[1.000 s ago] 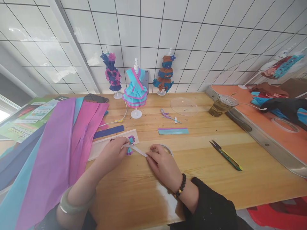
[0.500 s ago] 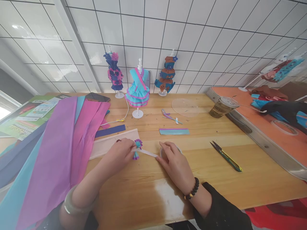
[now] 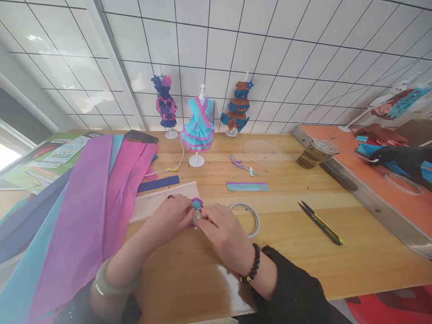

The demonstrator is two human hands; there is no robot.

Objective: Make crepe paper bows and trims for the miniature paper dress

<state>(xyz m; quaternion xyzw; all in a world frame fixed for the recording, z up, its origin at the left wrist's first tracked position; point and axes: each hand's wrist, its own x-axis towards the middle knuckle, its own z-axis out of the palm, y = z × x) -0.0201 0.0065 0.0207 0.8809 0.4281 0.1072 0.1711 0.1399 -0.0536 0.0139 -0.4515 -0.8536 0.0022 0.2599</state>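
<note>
A small gathered paper bow (image 3: pixel 197 204), turquoise with purple edges, is pinched in my left hand (image 3: pixel 170 220). My right hand (image 3: pixel 224 231) is closed beside it, its fingertips on a short piece of white tape (image 3: pixel 196 216) at the bow's middle. The lower part of the bow is mostly hidden by my fingers. A roll of tape (image 3: pixel 256 220) lies flat just right of my right hand. Behind my left hand is a pale flat strip (image 3: pixel 145 207). Farther back lies a turquoise strip with a purple edge (image 3: pixel 248 186).
Three small dressed stands (image 3: pixel 197 130) line the back by the tiled wall. Coloured paper sheets (image 3: pixel 77 202) cover the left side. Thread snips (image 3: pixel 320 222) lie to the right, with a lidded cup (image 3: pixel 315 155) behind them. A clear disc (image 3: pixel 263 152) and paper scraps are near the back.
My right hand has moved left from the tape roll to the bow, and the roll now shows fully. The tape that stretched between my hands is now a short piece at the bow.
</note>
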